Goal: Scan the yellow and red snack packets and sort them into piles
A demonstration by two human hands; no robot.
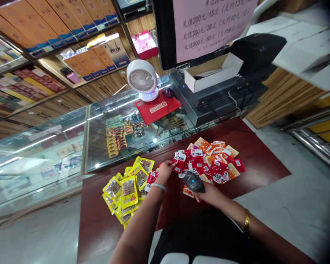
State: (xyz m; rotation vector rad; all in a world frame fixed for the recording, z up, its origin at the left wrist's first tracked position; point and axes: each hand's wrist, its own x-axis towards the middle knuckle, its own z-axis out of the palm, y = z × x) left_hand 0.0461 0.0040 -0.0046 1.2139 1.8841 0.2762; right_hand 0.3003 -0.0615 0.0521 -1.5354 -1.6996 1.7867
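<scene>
Nearby, yellow packets (pixel 129 187) border the left hand (pixel 164 172), pinching a red packet (pixel 178 162); the right hand (pixel 209 193) grips a scanner (pixel 193 181).

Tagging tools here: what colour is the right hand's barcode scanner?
Black; the barcode scanner shows best in the head view.

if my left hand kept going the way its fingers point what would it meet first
Most likely the red-and-white packet at the left edge of the pile, right by your left hand; whether they already touch is unclear.
</scene>
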